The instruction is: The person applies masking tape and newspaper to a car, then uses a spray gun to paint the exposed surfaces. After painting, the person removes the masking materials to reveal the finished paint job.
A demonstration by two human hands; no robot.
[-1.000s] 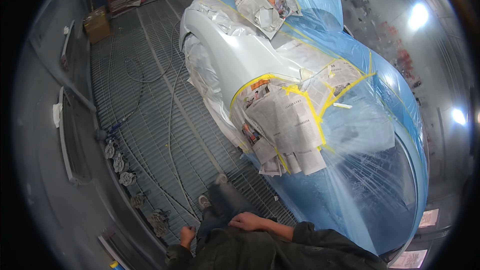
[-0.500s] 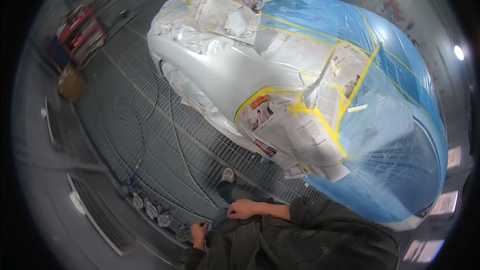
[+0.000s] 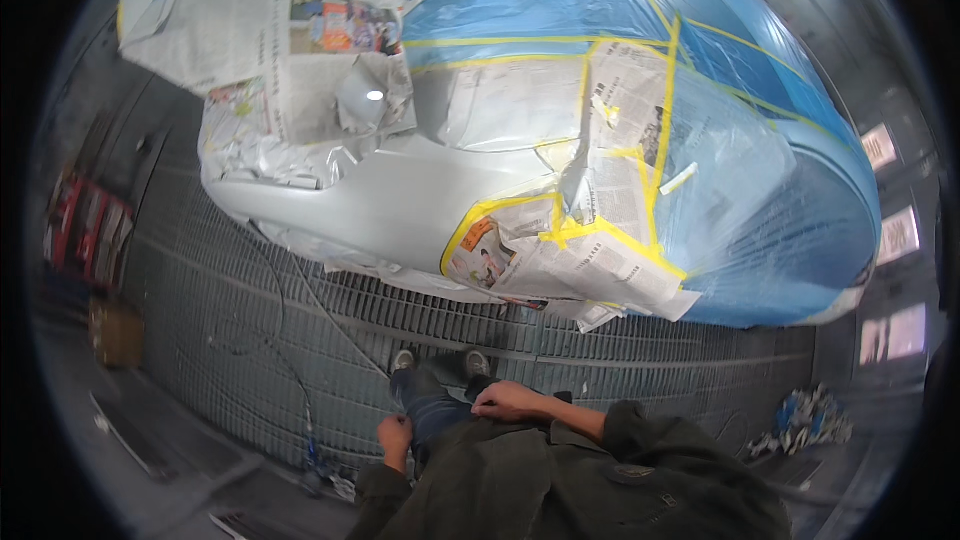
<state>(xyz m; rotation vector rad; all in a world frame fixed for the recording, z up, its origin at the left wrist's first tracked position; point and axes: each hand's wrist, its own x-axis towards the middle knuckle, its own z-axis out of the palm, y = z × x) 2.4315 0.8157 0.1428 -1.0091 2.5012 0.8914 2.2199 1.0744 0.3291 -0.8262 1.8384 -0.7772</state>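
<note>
My left hand (image 3: 395, 433) hangs in front of my left thigh with its fingers curled in; whatever it may hold is too small or hidden. Close to my waist, my right hand (image 3: 505, 401) is bent inward with closed fingers, and its palm side is out of sight. Neither hand touches the car. Ahead stands a car with a bare silver-grey body panel (image 3: 390, 185), masked round with newspaper (image 3: 610, 265), yellow tape (image 3: 655, 265) and blue plastic film (image 3: 760, 240). A grey patch (image 3: 362, 98) shows through a hole in the newspaper on the left.
Slatted metal grating (image 3: 580, 350) forms the floor, with a thin hose (image 3: 335, 325) across it. At the left are a red rack (image 3: 88, 230) and a cardboard box (image 3: 116, 332). A crumpled heap of film and paper (image 3: 805, 422) lies at the right. A blue-handled tool (image 3: 313, 455) lies low left.
My view has turned, so the car sits more level and farther left. Both my shoes now show, and the heap at the right has come into view. My hands stay curled near my waist.
</note>
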